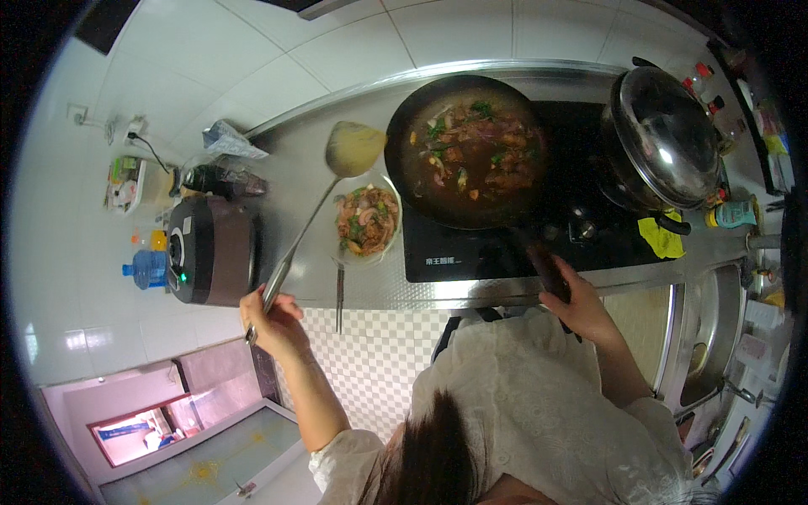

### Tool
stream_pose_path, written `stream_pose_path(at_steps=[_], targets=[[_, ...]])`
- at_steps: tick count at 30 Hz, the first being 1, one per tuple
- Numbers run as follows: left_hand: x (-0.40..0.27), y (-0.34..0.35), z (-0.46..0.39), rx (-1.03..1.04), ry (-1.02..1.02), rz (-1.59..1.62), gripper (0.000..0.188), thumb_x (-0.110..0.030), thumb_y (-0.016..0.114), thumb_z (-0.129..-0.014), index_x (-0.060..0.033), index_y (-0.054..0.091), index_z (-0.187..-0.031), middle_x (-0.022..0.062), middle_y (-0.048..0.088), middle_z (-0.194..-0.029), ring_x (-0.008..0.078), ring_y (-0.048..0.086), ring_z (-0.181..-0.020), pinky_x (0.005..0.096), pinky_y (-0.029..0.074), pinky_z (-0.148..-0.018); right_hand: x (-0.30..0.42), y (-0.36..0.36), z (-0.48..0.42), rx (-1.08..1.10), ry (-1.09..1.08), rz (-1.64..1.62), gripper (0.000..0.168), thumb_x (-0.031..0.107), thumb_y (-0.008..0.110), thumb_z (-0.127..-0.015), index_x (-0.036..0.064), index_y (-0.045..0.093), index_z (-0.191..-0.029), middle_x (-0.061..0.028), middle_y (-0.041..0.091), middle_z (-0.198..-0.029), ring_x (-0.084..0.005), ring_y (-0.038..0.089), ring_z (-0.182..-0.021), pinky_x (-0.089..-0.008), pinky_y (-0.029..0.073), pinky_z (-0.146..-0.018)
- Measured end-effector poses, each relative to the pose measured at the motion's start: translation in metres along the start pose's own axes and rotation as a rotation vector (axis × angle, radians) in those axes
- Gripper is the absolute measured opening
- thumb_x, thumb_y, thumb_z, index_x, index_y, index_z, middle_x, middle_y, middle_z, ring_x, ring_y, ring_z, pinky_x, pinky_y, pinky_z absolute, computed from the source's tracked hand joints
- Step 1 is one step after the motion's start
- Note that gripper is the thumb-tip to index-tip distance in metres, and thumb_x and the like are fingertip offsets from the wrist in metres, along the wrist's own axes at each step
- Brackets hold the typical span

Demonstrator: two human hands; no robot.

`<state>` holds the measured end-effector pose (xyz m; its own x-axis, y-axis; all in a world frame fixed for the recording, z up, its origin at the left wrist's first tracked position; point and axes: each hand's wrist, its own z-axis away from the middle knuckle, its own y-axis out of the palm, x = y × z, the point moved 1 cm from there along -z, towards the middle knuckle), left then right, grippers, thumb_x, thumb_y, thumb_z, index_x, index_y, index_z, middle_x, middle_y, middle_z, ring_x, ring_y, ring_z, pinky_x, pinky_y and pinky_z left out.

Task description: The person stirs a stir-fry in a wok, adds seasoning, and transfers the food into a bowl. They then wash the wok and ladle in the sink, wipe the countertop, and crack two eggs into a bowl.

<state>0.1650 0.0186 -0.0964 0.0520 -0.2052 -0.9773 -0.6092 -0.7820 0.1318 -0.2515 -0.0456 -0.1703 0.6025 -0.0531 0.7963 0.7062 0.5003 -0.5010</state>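
My left hand [274, 320] grips the metal handle of a wok spatula [355, 150], whose broad blade is held just left of the wok's rim. Around the dark handle of a black wok [398, 183] my right hand [576, 302] is closed. Brown sauce, pieces of meat and green leaves [473, 151] lie inside the wok, which sits over the black cooktop [467, 260]. Below the spatula blade stands a clear bowl [396, 240] of cooked meat and vegetables [368, 221]. A pair of chopsticks [339, 297] lies beside the bowl, projecting past the counter's front edge.
A lidded steel pot [669, 139] occupies the cooktop's right side, near a yellow-green cloth [661, 237]. An electric cooker [214, 249] stands at the counter's left end. Sauce bottles [701, 82] are at the back right, and a sink [713, 334] lies farther right.
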Motion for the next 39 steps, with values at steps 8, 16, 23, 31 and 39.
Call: stream_pose_path(at_steps=[8,16,23,31,39], targets=[[-0.013,0.109,-0.003,0.362,0.076,-0.329,0.020,-0.013,0.050,-0.089,0.0007,0.050,-0.074,0.0099,0.054,-0.051,0.0123,0.048,-0.035,0.0228,0.036,-0.033,-0.011,-0.005,-0.020,0.262,0.326,-0.816,0.042,0.019,0.060,-0.082,0.001,0.043,-0.116,-0.0100,0.060,-0.078,-0.0157,0.058,-0.059,-0.0298,0.048,-0.052],[-0.008,0.162,-0.015,0.471,0.273,-0.617,0.021,-0.013,0.050,-0.089,0.0000,0.049,-0.073,0.0064,0.051,-0.054,0.0105,0.051,-0.043,0.0244,0.041,-0.036,-0.020,0.002,-0.027,0.310,0.342,-0.898,0.040,0.015,0.057,-0.081,0.001,0.045,-0.116,-0.0098,0.058,-0.075,-0.0149,0.055,-0.055,-0.0279,0.045,-0.049],[0.008,0.216,0.002,0.992,0.522,-0.567,0.007,-0.005,0.058,-0.081,0.0012,0.055,-0.078,0.0133,0.059,-0.067,0.0235,0.061,-0.056,0.0297,0.046,-0.053,-0.023,0.004,-0.032,0.392,0.328,-0.932,0.044,0.016,0.056,-0.083,0.002,0.039,-0.121,-0.0101,0.058,-0.075,-0.0158,0.056,-0.054,-0.0294,0.047,-0.048],[-0.026,0.180,0.048,1.550,0.755,-0.745,0.016,-0.006,0.061,-0.071,-0.0049,0.061,-0.087,0.0117,0.055,-0.069,0.0285,0.056,-0.057,0.0378,0.045,-0.049,-0.023,0.003,-0.034,0.440,0.342,-0.967,0.043,0.015,0.055,-0.083,0.000,0.040,-0.120,-0.0116,0.059,-0.078,-0.0186,0.057,-0.055,-0.0317,0.047,-0.049],[-0.041,0.112,0.049,1.722,0.568,-0.983,0.041,-0.007,0.067,-0.064,-0.0115,0.059,-0.104,0.0090,0.058,-0.098,0.0256,0.062,-0.071,0.0356,0.052,-0.060,-0.016,0.008,-0.044,0.495,0.641,-1.200,0.027,0.012,0.059,-0.081,0.003,0.051,-0.104,-0.0061,0.055,-0.071,-0.0154,0.052,-0.052,-0.0290,0.043,-0.048]])
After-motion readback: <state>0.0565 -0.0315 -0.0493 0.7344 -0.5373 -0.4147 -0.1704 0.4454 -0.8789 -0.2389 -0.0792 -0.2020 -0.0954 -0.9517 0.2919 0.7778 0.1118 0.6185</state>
